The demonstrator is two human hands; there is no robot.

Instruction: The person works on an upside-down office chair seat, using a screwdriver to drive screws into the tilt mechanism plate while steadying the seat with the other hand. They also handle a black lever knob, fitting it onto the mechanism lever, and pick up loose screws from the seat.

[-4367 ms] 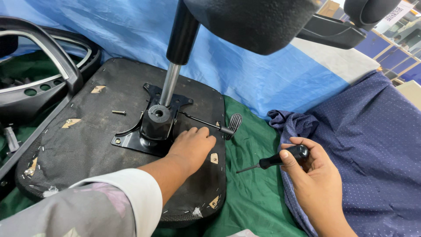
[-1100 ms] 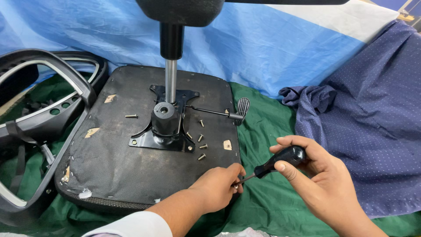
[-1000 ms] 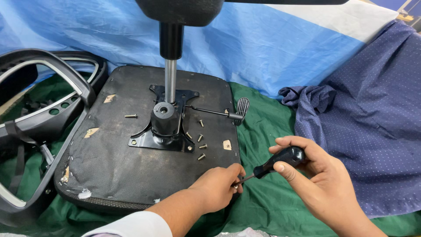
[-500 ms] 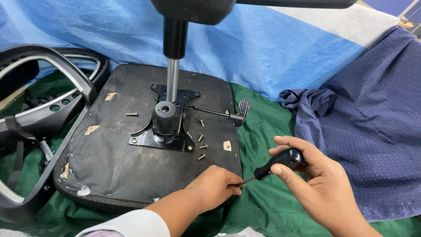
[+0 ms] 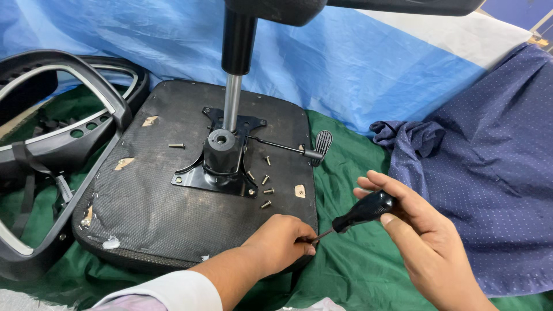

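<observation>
Right hand (image 5: 429,242) closed on the black-handled screwdriver (image 5: 360,213), left hand (image 5: 282,245) pinching its tip at the near edge of the upturned black seat (image 5: 150,213), tan patches dotting it, loose screws (image 5: 266,190) beside the bracket (image 5: 222,167).

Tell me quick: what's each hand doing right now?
Left hand: fingers pinched at the screwdriver tip, by the seat edge.
Right hand: closed around the screwdriver's black handle.

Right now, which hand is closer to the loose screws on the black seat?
Left. The left hand rests on the seat bottom, just below the loose screws. The right hand is out over the green cloth, gripping the screwdriver.
</observation>
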